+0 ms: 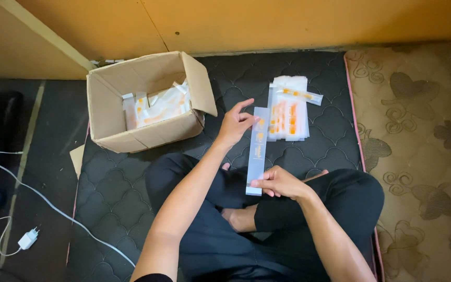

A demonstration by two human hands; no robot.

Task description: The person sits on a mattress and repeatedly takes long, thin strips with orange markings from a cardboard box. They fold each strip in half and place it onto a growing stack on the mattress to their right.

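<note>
The long sleeve [257,151] held between the hands is clear and frosted with small orange marks near its upper end, and the stack of sleeves [287,117] beside it is white and clear with orange stripes. The cardboard box [105,112] is plain tan-brown and holds more white and orange packets [160,107], while the mattress [110,183] under it is dark charcoal with a quilted scallop pattern and a pink edge. To the right lies a beige-brown carpet [424,130] with darker swirls and flowers; the wall [288,21] is mustard yellow, the cable and charger [27,239] white, the trousers [340,193] black.
</note>
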